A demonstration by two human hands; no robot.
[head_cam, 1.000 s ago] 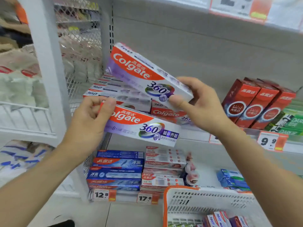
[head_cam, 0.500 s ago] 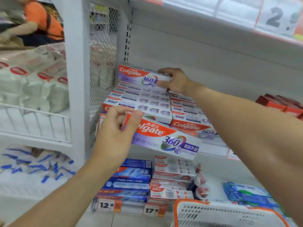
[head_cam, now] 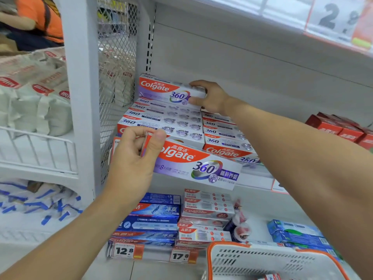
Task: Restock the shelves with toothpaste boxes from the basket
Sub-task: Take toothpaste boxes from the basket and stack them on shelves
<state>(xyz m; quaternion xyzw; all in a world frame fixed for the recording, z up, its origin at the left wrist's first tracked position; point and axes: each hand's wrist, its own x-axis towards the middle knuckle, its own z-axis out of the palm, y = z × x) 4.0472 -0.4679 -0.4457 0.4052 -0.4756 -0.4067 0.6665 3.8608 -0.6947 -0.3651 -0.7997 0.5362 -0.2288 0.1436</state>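
My right hand (head_cam: 210, 98) grips the right end of a white, red and purple Colgate 360 box (head_cam: 163, 90) that lies on top of the left stack of the same boxes (head_cam: 161, 118) at the back of the middle shelf. My left hand (head_cam: 135, 156) holds the left end of a second Colgate 360 box (head_cam: 197, 166) in the air in front of that stack, tilted down to the right. A lower stack of the same boxes (head_cam: 224, 136) stands to the right. The white basket with an orange rim (head_cam: 262, 259) is at the bottom right, with a box corner showing inside.
A white upright post (head_cam: 80, 98) and a mesh side panel (head_cam: 117, 57) bound the shelf on the left. Red boxes (head_cam: 339, 128) stand at the right. The shelf below holds blue boxes (head_cam: 153, 219), red-and-white boxes (head_cam: 205, 215) and price tags. A person in orange (head_cam: 40, 17) is behind, far left.
My right hand has set its box down onto the top of the left stack. My left hand has kept its box in front of the shelf, and the view has moved closer.
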